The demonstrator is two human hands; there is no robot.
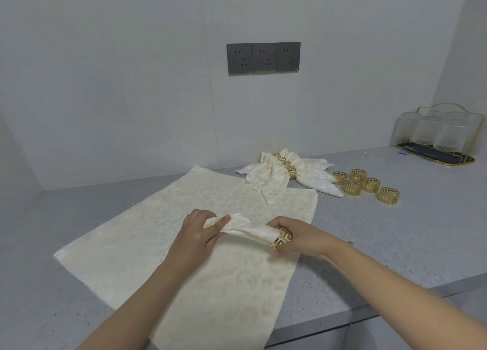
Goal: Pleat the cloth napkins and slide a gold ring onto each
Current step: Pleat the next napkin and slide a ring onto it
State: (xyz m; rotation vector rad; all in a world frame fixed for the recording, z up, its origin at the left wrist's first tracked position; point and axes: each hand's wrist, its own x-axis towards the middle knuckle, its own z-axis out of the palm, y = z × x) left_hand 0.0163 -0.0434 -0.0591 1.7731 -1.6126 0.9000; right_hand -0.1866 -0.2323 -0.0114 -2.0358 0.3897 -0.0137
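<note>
Pleated napkin lies left-right between hands; left hand pinches free end, right hand grips gold ring at right end, slides leftward.

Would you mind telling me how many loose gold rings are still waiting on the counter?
5, clustered right of the finished napkins: back row and, middle and, nearest. Another ring is already in the right hand.

A grey speckled countertop fills the lower frame. On it lie a flat cream napkin, ringed napkins, five loose gold rings and, far right, a glass tray.
</note>
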